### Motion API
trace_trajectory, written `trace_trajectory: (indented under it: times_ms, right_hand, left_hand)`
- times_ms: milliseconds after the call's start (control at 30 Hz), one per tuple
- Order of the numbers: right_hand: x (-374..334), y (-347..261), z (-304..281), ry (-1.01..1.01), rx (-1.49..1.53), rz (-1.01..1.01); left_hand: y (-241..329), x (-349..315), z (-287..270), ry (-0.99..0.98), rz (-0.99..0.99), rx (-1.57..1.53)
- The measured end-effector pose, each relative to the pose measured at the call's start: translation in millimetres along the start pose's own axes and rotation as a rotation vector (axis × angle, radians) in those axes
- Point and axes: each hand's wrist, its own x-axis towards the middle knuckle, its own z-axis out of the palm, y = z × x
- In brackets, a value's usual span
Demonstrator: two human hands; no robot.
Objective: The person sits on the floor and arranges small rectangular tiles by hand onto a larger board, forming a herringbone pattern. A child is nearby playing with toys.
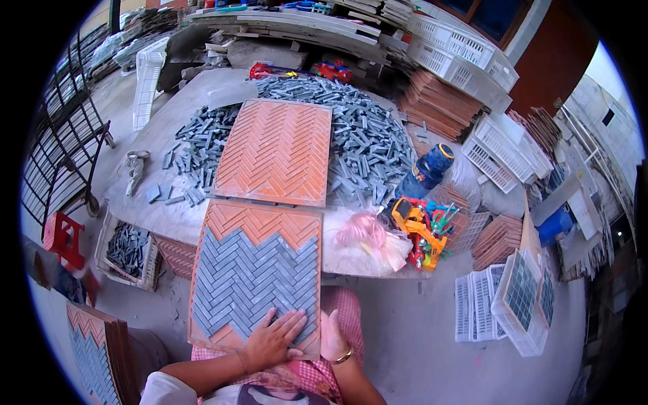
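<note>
An orange herringbone tray [310, 217] rests across my lap, its far edge at the table. Grey strip tiles [260, 277] fill the middle of its slots in a zigzag, with bare orange slots at the far end and near corners. My left hand [275, 339] lies flat on the tiles near the tray's lower right, fingers spread and nothing held. Upright beside the tray's right edge, my right hand [333, 336] has its fingers stretched out along the side. Beyond stands a second orange herringbone tray [273, 152], with bare slots, on the table.
Loose grey tile strips [368, 152] heap around the far tray on the table [158, 209]. At the right are a dark blue bottle [425, 169], a yellow toy digger [422, 233] and pink plastic [371, 236]. White crates [472, 307] and stacked trays [118, 358] stand on the floor.
</note>
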Motion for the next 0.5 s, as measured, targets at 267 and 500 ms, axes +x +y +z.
trace_trajectory:
  times_ms: [267,500]
  right_hand:
    - [1.6,-4.4,10.2,0.024,-0.038,0.017]
    - [1.0,2.3,-2.9,0.007,0.034,0.024]
  left_hand:
    - [-7.8,-2.0,-8.8,0.039,-0.051,-0.116]
    - [-3.6,-8.2,4.1,-0.039,0.106,0.010]
